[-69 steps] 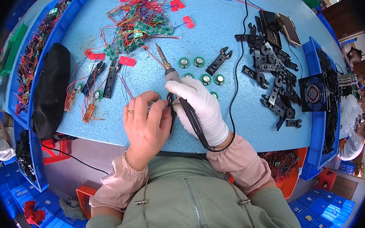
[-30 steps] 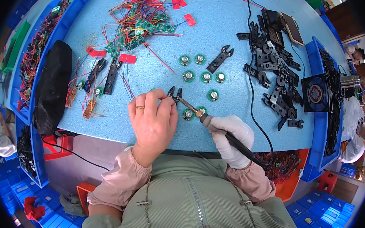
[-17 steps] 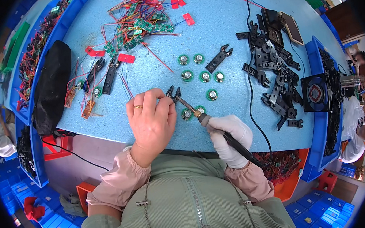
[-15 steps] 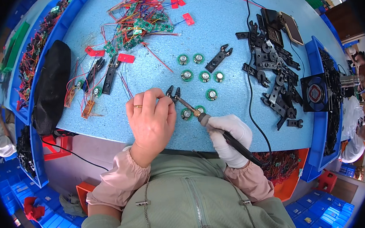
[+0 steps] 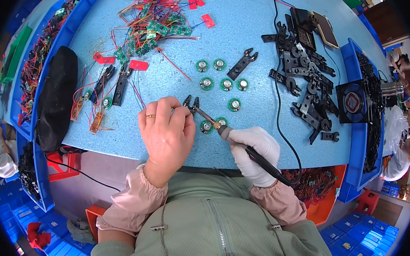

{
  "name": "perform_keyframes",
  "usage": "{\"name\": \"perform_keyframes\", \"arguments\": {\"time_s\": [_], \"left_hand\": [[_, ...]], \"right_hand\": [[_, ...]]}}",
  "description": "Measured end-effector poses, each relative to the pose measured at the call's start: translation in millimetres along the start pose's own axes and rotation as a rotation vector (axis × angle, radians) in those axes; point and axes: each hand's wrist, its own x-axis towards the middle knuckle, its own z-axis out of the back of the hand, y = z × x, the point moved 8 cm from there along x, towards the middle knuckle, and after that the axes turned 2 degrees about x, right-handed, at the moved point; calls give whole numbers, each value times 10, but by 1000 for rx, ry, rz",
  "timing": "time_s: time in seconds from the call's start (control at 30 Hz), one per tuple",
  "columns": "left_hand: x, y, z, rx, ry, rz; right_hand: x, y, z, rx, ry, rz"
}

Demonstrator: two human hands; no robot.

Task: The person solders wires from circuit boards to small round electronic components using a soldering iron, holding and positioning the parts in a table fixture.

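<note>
My bare left hand (image 5: 165, 135), a ring on one finger, is closed over a black wrench-shaped plastic part (image 5: 190, 102). Only the part's forked end shows past the fingertips. In a white glove, my right hand (image 5: 259, 148) grips a soldering iron (image 5: 267, 165) by its black handle. The iron's tip points up and left, at the base of the fork; whether it touches cannot be made out. Several small round speakers (image 5: 234, 104) with green rims lie just right of the left hand. Beyond them rests another black wrench-shaped part (image 5: 242, 64).
Green circuit boards (image 5: 160, 27) with coloured wires and red tabs are heaped at the far left. A pile of black plastic parts (image 5: 301, 71) lies at right, beside a black cable (image 5: 279, 99). Blue bins (image 5: 356, 150) flank the table; a small fan (image 5: 353, 102) stands at right.
The whole view has shifted slightly, so everything sits a little further left. Both hands keep their grips, and the iron's tip stays at the forked end.
</note>
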Motion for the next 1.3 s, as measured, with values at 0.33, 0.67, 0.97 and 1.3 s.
{"name": "perform_keyframes", "arguments": {"time_s": [0.33, 0.67, 0.97, 1.3], "left_hand": [[-1, -7, 7, 10, -6, 7], [40, -19, 6, 18, 23, -5], [72, -30, 0, 45, 91, -26], [122, -90, -30, 60, 123, -81]], "right_hand": [[13, 43, 3, 21, -3, 11], [-43, -186, 134, 223, -36, -97], [617, -74, 385, -161, -18, 113], [1150, -680, -74, -513, 225, 103]]}}
